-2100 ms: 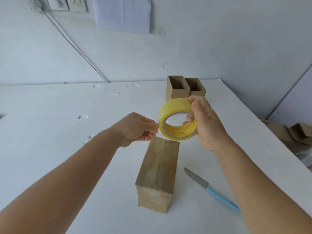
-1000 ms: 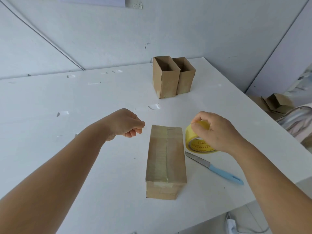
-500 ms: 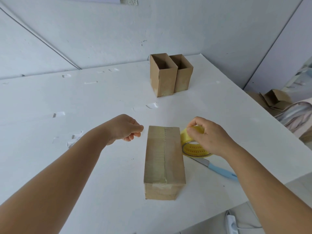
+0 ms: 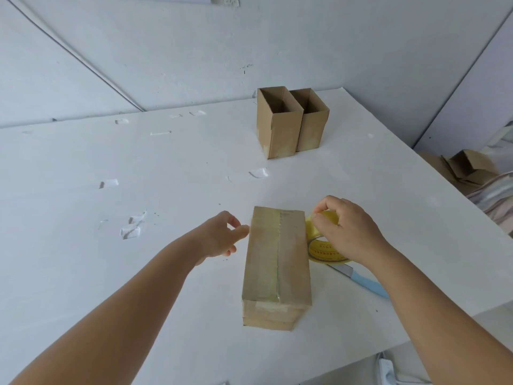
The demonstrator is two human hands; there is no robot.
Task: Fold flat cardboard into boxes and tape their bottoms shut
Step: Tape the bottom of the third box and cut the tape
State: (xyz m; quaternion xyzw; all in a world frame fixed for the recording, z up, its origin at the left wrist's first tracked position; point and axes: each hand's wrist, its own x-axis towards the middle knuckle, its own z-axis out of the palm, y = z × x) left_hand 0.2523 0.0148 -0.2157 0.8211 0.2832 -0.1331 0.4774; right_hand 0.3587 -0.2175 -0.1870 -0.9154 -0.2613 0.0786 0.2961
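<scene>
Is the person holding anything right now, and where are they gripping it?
The right hand grips the yellow tape roll by its top rim. The left hand holds nothing.

A taped cardboard box (image 4: 277,262) lies lengthwise at the middle of the white bench (image 4: 69,273), with the left hand (image 4: 222,237) at its far left edge and the right hand (image 4: 347,232) gripping a yellow tape roll (image 4: 323,245) tight against its right side, so neither flank is free there. A blue-handled knife (image 4: 366,284) lies on the bench just right of the box, near the bench edge. 2 open boxes (image 4: 291,123) stand touching at the far side, well apart from the box, with bare bench between and a wide bare stretch to the left.
</scene>
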